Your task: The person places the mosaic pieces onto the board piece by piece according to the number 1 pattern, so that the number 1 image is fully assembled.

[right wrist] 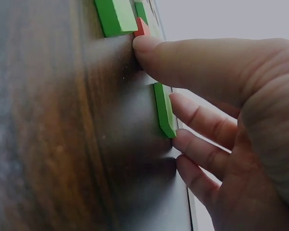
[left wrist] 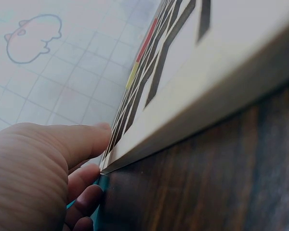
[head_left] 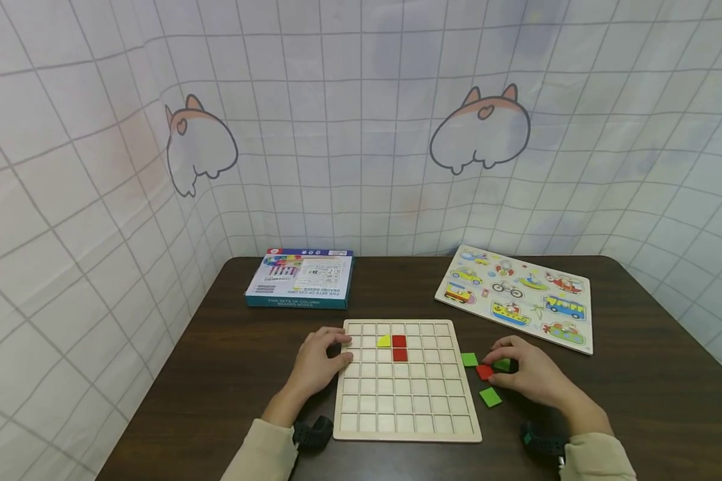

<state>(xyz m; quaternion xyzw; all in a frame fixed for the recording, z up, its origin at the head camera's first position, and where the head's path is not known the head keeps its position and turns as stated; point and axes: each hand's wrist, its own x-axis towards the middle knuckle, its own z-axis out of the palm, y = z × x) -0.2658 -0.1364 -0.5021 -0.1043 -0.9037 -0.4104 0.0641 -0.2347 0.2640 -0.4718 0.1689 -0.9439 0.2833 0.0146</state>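
A pale wooden grid board (head_left: 418, 433) lies flat on the table. On it, a yellow piece (head_left: 384, 342) with a slanted corner sits beside two red squares (head_left: 400, 347), one below the other. My left hand (head_left: 314, 361) holds the board's left edge, thumb and forefinger at the rim. To the right of the board my right hand (head_left: 532, 374) pinches a red tile (head_left: 484, 372) low over the table. Green tiles lie around it: one by the board's edge (head_left: 469, 360), one nearer me (head_left: 490, 397), and another green tile (right wrist: 164, 110) under the right fingers.
At the back left lies a flat blue-and-white box (head_left: 301, 277). A picture puzzle board (head_left: 517, 294) with vehicles lies at the back right. The dark wooden table (head_left: 216, 374) meets a grid-patterned curtain (head_left: 361, 133) behind and at the sides.
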